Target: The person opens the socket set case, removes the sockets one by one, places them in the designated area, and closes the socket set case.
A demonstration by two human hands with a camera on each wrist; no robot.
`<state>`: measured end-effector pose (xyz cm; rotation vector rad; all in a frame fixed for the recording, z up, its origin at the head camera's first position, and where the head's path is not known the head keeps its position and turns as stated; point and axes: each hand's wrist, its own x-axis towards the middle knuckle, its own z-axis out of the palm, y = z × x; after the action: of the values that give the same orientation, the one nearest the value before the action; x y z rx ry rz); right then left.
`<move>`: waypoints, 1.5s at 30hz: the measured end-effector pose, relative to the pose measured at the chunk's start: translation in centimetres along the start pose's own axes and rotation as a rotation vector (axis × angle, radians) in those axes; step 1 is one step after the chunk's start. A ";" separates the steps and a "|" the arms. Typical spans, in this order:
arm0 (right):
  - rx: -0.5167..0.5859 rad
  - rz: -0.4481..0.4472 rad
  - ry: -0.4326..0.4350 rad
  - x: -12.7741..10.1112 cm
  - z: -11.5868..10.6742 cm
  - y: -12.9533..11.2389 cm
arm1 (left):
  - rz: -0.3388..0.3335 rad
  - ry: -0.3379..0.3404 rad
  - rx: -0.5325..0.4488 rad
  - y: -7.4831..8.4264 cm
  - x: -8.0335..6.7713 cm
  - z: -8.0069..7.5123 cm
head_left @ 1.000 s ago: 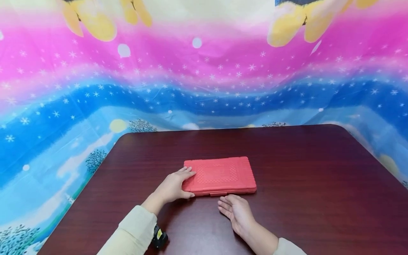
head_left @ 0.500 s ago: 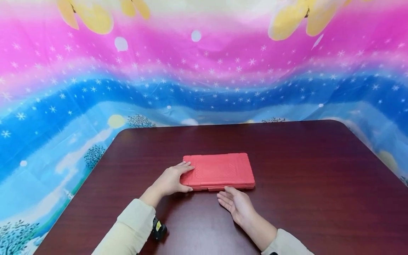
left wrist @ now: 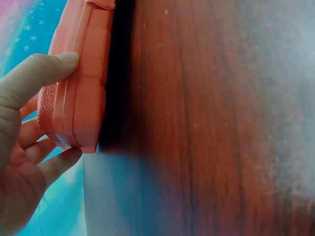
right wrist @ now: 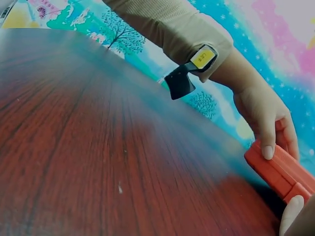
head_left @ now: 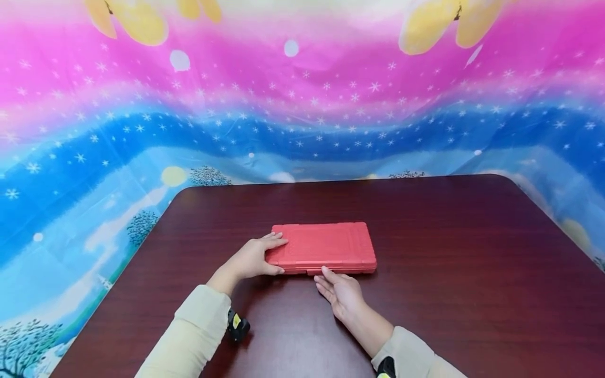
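A flat red case (head_left: 323, 247) was seen lying closed on the dark wooden desk (head_left: 449, 252), a little left of the middle and nearer the person's edge. Its left end was held by the left hand (head_left: 252, 258): the fingers were laid over the top of the lid, and the thumb was pressed against the near side wall. In the left wrist view the same hold was shown from close by, with the thumb (left wrist: 34, 78) set on the seam of the case (left wrist: 78, 88) and the other fingers curled round behind its corner.

The right hand (head_left: 341, 293) was placed on the desk just before the case's near long edge, palm turned partly up and fingers relaxed and nearly straight. Nothing was held by it; its fingertips were brought to the front edge near the small latch tab, and whether that edge was actually touched could not be told. In the right wrist view only a fingertip of that hand was seen at the lower border, close to the case (right wrist: 280, 172), while the left hand (right wrist: 266, 118) was seen on the case's far end.

Cream sleeves (head_left: 198, 331) were worn on both arms, and a small black and yellow device (head_left: 236, 326) was strapped at the left wrist. A bright cloth (head_left: 302, 105), printed with pink and blue bands and snowflakes, was hung behind the desk.
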<state>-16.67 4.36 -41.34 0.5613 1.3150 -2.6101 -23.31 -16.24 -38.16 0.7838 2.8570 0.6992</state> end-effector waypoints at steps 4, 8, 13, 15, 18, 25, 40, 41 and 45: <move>-0.007 -0.025 0.001 0.0 -0.1 0.0 | 0.012 -0.022 -0.013 0.1 0.4 -0.2; 0.013 -0.051 -0.016 0.1 -0.2 0.0 | 0.018 -0.020 -0.025 0.2 0.4 -0.3; 0.046 -0.059 -0.026 -0.1 -0.1 0.4 | 0.008 -0.016 -0.031 0.0 -0.1 -0.3; 0.063 -0.067 -0.023 -0.2 0.0 0.5 | 0.013 -0.018 -0.032 0.0 -0.1 -0.4; 0.081 -0.080 -0.011 -0.2 -0.1 0.7 | 0.017 -0.023 -0.037 0.2 -0.2 -0.5; 0.089 -0.067 -0.033 -0.2 -0.1 0.9 | -0.020 -0.005 -0.050 0.2 -0.6 -0.5; -0.296 -0.021 -0.199 -1.4 -2.6 -1.1 | -0.003 -0.021 0.040 0.3 -1.3 0.0; -0.334 -0.036 -0.200 -1.4 -2.8 -1.5 | -0.007 -0.021 0.038 0.3 -1.3 -0.1; -0.471 -0.097 -0.224 -1.3 -3.9 -3.2 | 0.014 -0.007 0.028 0.3 -1.2 -0.2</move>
<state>-15.51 9.35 -40.54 0.1288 1.8259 -2.2242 -22.15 -16.72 -37.88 0.8085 2.8644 0.6579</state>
